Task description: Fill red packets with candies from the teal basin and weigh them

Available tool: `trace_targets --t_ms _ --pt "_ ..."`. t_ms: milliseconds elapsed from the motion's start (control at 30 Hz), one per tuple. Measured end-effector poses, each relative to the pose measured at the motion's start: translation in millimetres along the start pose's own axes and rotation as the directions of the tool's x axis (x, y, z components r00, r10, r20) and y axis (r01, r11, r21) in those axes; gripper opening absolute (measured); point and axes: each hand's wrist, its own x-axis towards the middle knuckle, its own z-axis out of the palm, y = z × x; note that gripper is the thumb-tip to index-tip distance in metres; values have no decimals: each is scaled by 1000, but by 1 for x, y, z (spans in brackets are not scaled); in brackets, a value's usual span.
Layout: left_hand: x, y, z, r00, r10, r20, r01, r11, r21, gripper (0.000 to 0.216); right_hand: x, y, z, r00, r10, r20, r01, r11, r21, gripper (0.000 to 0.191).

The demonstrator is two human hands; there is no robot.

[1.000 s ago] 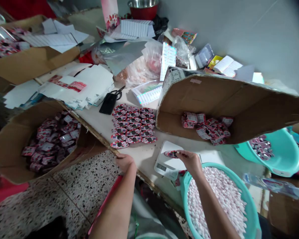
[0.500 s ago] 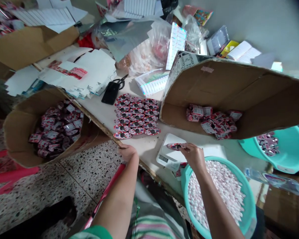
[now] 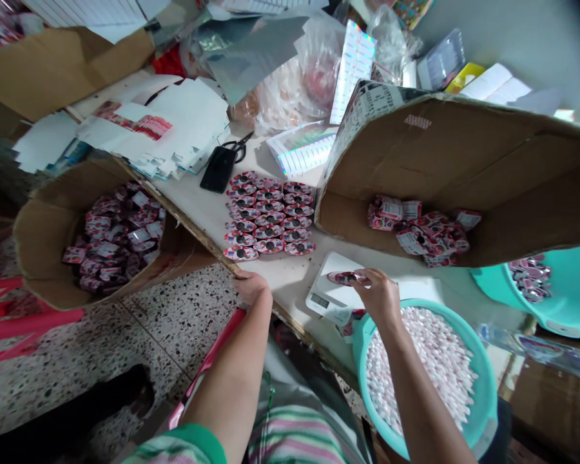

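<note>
My right hand [image 3: 379, 298] pinches a small oval, red-and-white printed pack [image 3: 339, 278] with a dark round spot. It is over the plate of a white digital scale [image 3: 329, 312]; I cannot tell whether it rests there. My left hand [image 3: 252, 287] is closed around the front edge of the table [image 3: 290, 274]. Beyond it, similar oval packs [image 3: 269, 219] lie in three columns. Under my right forearm, a turquoise basin [image 3: 362, 386] is filled with small white pieces [image 3: 437, 361].
A cardboard box [image 3: 444, 154] lies on its side with packs inside. Another carton [image 3: 38, 258], left of the table, holds many packs. A second turquoise basin [image 3: 577, 283] is at right. A black phone [image 3: 217, 171], scissors [image 3: 240, 149] and white card sheets [image 3: 188, 122] lie farther back.
The camera view has shifted slightly. The scale's display now shows darker digits. Both hands keep their places, the right still pinching the pack over the scale.
</note>
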Motion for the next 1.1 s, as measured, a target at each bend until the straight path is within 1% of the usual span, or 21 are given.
trace_targets --t_ms 133,300,367,433,600,733,933,1100 --pt "0 1 -2 1000 -7 25 8 1000 -4 52 -1 2 -4 1000 -28 10 28 1000 0 25" --pt "0 0 0 999 24 29 -24 1000 12 53 -5 3 -10 992 -109 -64 111 994 19 30" --pt "0 0 1 999 25 26 -26 1000 19 53 -8 3 -11 993 -96 -73 98 995 31 30" --pt "0 -1 2 999 22 25 -23 999 25 52 -10 2 -14 994 -54 -90 59 997 47 29" --pt "0 -1 3 999 25 32 -26 999 34 53 -14 -1 -20 987 29 -159 -15 996 87 28" --pt "1 -2 5 999 17 27 -18 999 44 54 -15 0 -21 990 50 -132 -43 998 50 32" --pt "0 -1 4 1000 4 16 -5 1000 25 56 -15 10 -10 1000 18 -17 -16 998 63 36" --pt "0 2 -1 1000 -12 12 12 1000 -6 52 -14 8 -1 999 -28 -19 30 996 86 36"
